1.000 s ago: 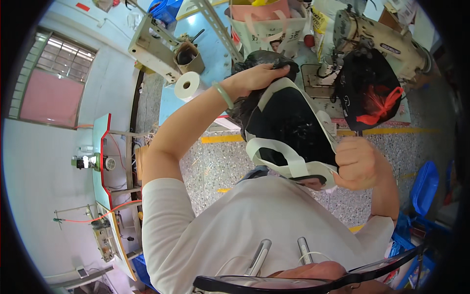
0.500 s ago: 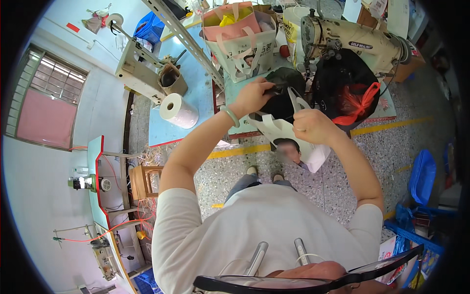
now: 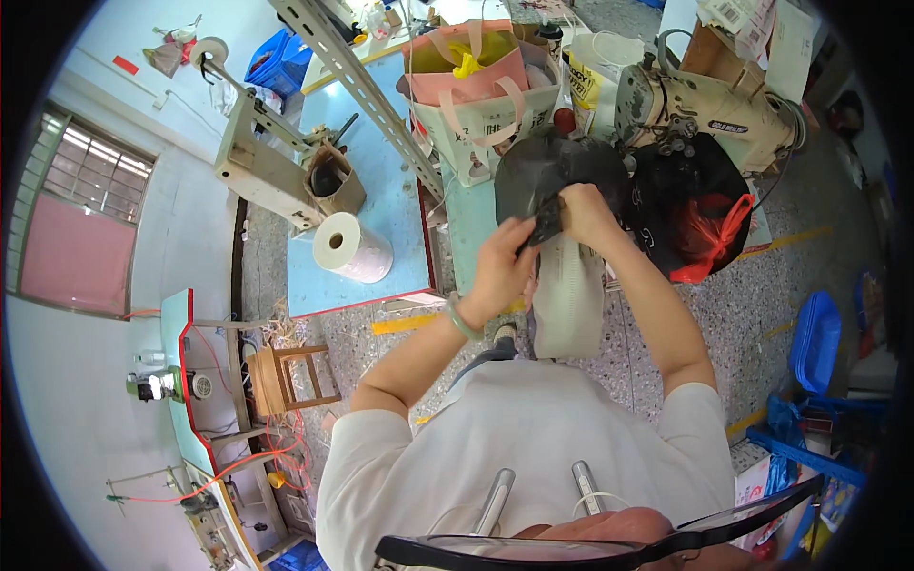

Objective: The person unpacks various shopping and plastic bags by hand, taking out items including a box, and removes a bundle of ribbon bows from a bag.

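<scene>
My left hand (image 3: pixel 502 265) and my right hand (image 3: pixel 588 214) both grip a black fabric piece (image 3: pixel 543 171) with a white padded panel (image 3: pixel 569 300) hanging down from it. The hands pinch a dark strap or edge between them, close together, out in front of my chest. A green band sits on my left wrist. The piece is held just in front of a cream sewing machine (image 3: pixel 709 105), beside a black bag (image 3: pixel 681 205) with red plastic in it.
A light blue table (image 3: pixel 381 190) carries a white roll (image 3: pixel 350 247), a cardboard holder (image 3: pixel 331 179) and a pink and white bag (image 3: pixel 473 90). A wooden stool (image 3: pixel 286 376) stands on the speckled floor at left. Blue crates (image 3: pixel 817 343) lie at right.
The fabric piece has moved away from my body toward the sewing machine. My hands have come closer together on it, and it is folded narrower, the white panel now hanging straight down.
</scene>
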Demonstrator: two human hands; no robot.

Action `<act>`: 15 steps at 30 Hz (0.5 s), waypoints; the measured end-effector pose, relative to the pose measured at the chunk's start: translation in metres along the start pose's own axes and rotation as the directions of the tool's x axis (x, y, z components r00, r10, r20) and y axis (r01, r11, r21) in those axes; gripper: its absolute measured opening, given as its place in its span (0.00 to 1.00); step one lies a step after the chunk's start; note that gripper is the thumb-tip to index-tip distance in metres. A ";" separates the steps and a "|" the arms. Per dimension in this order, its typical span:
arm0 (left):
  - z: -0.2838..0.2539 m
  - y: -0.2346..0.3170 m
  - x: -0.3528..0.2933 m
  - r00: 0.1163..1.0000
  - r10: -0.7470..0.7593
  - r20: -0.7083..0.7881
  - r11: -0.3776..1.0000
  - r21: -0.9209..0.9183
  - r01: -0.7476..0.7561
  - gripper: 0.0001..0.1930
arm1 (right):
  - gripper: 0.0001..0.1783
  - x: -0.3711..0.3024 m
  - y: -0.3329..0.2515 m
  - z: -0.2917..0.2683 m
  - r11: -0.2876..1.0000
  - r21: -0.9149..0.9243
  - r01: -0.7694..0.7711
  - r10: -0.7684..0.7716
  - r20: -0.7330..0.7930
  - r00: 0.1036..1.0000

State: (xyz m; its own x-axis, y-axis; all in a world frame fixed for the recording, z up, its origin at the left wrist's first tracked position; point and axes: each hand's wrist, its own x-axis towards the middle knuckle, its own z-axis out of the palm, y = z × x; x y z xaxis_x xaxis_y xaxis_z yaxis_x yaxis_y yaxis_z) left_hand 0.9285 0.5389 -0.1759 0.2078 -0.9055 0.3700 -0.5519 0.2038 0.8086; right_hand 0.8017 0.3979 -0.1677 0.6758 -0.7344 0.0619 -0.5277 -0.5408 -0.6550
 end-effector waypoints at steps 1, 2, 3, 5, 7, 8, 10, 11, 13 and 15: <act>0.003 -0.004 -0.008 0.995 -0.096 0.011 0.995 -0.016 0.096 0.14 | 0.13 0.007 -0.001 0.004 0.992 -0.059 -0.109 0.109 -0.006 0.994; 0.010 -0.013 -0.017 0.996 -0.092 0.020 0.996 -0.021 0.092 0.14 | 0.13 0.015 -0.001 0.010 0.991 -0.061 -0.119 0.118 -0.013 0.993; 0.020 -0.025 -0.028 0.992 -0.118 -0.038 0.993 -0.016 0.118 0.16 | 0.13 0.022 -0.001 0.017 0.985 -0.008 -0.173 0.171 -0.112 0.979; 0.025 -0.035 -0.040 0.989 -0.146 -0.013 0.985 0.094 0.147 0.28 | 0.14 0.031 -0.012 0.016 0.960 0.100 -0.260 0.276 -0.209 0.938; 0.028 -0.041 -0.042 0.981 -0.192 0.003 0.973 0.128 0.190 0.33 | 0.14 0.041 -0.006 0.021 0.937 0.169 -0.304 0.336 -0.215 0.917; 0.029 -0.043 -0.041 0.970 -0.245 -0.001 0.956 0.167 0.242 0.38 | 0.15 0.045 -0.003 0.023 0.913 0.235 -0.333 0.381 -0.207 0.901; 0.030 -0.039 -0.034 0.955 -0.294 0.037 0.946 0.153 0.285 0.43 | 0.15 0.044 -0.014 0.024 0.914 0.189 -0.360 0.393 -0.180 0.902; 0.029 -0.040 -0.028 0.955 -0.295 0.009 0.947 0.131 0.292 0.42 | 0.15 0.046 -0.015 0.031 0.923 0.165 -0.347 0.375 -0.182 0.909; 0.028 -0.050 -0.020 0.939 -0.344 0.022 0.938 0.046 0.343 0.29 | 0.14 0.041 -0.020 0.045 0.948 0.162 -0.275 0.305 -0.207 0.929; 0.024 -0.060 -0.018 0.909 -0.408 0.081 0.911 -0.030 0.411 0.25 | 0.14 0.025 -0.014 0.055 0.990 0.130 -0.049 0.082 -0.262 0.962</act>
State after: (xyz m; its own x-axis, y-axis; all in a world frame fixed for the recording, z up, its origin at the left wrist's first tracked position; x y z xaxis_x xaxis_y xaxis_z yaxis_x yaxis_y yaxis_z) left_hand 0.9387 0.5341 -0.2420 0.3485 -0.9368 -0.0304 -0.3928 -0.1754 0.9027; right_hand 0.8542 0.4098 -0.1979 0.4718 -0.8581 0.2028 -0.4890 -0.4460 -0.7496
